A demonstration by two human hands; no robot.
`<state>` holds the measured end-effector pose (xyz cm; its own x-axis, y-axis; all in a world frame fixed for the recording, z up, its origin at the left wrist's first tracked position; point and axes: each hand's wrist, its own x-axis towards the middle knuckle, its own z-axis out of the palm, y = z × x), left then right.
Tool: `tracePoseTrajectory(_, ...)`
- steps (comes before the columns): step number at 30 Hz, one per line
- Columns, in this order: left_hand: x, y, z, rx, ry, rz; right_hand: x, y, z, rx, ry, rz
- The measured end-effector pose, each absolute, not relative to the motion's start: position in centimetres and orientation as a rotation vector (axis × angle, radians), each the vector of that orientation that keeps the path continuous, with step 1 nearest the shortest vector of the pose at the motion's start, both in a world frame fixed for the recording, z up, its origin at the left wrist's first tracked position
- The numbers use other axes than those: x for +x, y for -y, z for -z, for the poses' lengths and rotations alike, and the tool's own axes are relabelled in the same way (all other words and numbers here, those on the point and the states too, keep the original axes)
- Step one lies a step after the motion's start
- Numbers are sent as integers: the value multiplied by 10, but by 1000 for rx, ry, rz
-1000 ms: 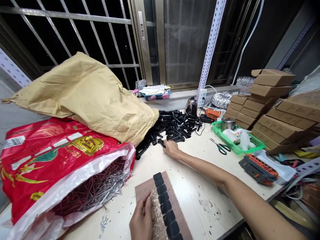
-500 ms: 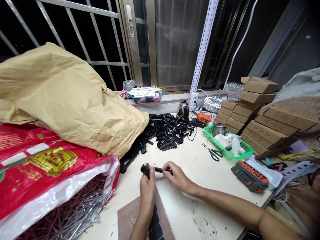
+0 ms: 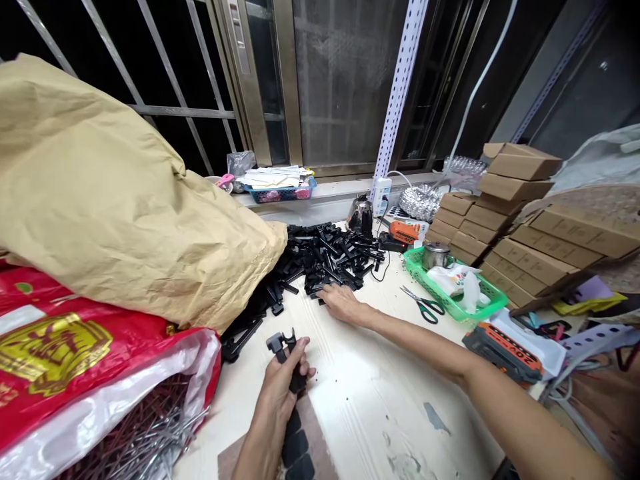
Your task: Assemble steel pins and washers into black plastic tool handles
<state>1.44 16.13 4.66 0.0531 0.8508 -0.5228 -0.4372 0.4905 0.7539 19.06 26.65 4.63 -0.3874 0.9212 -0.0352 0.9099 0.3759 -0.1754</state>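
My left hand is closed round a black plastic part, held upright over the near end of the table. Just below it lies a brown board with a row of black pieces set on it. My right hand reaches forward and rests at the near edge of the heap of black plastic parts. Its fingers are curled onto the parts; whether it grips one I cannot make out.
A tan paper sack lies on a red bag of metal nails at the left. Scissors, a green basket, an orange tool battery and stacked cardboard boxes fill the right. A barred window stands behind.
My right hand let go of the black part and reached forward to the heap. My left hand kept the part and turned it upright. The view shifted slightly.
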Motion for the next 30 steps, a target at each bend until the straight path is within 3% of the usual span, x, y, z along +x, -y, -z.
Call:
tracePoseTrajectory(10,24,-172,-43,42,-1045,-1009,189,-255,-56,-1540,2692,-162)
tracePoseTrajectory(18,24,-180,-39,-72,-921,-1105,178,-199,-48,-777,2440,-450)
tracePoseTrajectory(21,16,-181,-37,-49,-934,-1137,186,-233,-44,-1056,2450,-433)
tracePoseTrajectory(24,9,-179,-42,-25,-948,-1158,192,-272,-35,-1488,2429,-207)
tracePoseTrajectory(30,5,-177,-45,-5,-975,-1130,186,-276,-22,-1526,2447,-160)
